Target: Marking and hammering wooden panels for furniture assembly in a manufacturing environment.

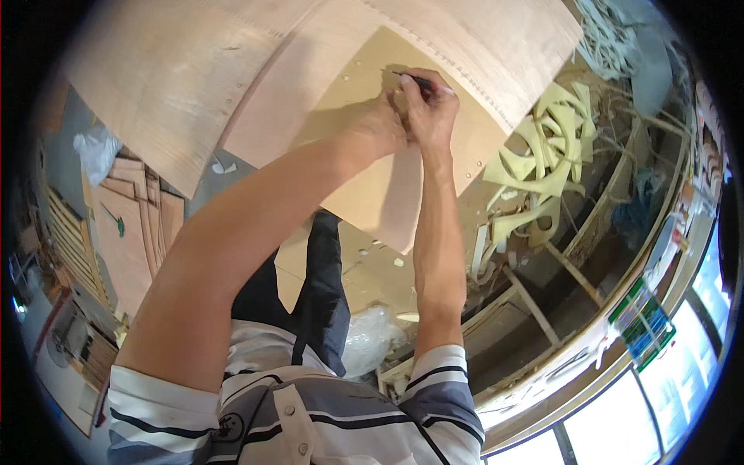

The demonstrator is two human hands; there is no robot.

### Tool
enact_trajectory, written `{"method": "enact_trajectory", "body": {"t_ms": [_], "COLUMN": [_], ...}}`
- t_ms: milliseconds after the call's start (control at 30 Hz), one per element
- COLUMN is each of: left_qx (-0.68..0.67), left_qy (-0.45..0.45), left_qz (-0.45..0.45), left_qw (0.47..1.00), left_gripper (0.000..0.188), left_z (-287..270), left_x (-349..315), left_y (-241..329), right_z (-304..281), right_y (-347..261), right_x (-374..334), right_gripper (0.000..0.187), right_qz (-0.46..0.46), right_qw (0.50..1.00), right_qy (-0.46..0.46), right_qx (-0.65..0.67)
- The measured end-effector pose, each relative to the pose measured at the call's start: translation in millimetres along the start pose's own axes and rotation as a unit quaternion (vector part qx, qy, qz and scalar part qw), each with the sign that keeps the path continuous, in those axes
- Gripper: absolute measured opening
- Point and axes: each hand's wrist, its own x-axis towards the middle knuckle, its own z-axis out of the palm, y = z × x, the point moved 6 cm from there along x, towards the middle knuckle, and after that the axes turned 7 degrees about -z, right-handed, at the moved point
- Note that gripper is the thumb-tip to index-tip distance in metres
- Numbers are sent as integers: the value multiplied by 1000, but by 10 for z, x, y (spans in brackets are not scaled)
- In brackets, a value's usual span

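Observation:
My right hand (432, 108) is closed around a dark pen (418, 80), its tip pointing left just over a tan board (353, 190). Close beside it, my left hand (385, 125) rests low over the same board, partly in shadow. Its fingers are bunched near my right hand and mostly hidden, so I cannot tell whether they grip anything. The tan board lies at an angle on pale plywood sheets (186, 58) and has small round holes near its edges. A row of small marks runs along the plywood beside the board's far right edge.
At right lies a heap of curved yellow offcuts (546, 155), beside a wooden frame (535, 306). A green crate (643, 322) stands near the windows. Thin wood panels (132, 225) are stacked at left under a white plastic bag (97, 153). Clear plastic (372, 341) lies near my legs.

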Motion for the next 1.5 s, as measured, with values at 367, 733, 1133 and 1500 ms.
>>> {"method": "enact_trajectory", "body": {"t_ms": [367,733,1133,1500], "left_qx": [-275,-209,-134,-67], "left_qy": [18,8,-5,-16], "left_qz": [-75,-70,-75,-75], "left_qw": [958,975,988,995], "left_gripper": [42,44,46,48], "left_z": [-15,287,566,795], "left_x": [69,315,498,720], "left_y": [-118,-26,131,268], "right_z": [425,504,694,725], "right_y": [123,-37,-159,-178], "right_x": [266,246,309,283], "right_gripper": [13,13,15,12], "right_qz": [-22,-60,-94,-122], "right_qw": [986,975,932,942], "right_qy": [-132,-161,-228,-205], "right_qx": [-96,-144,-267,-235]}}
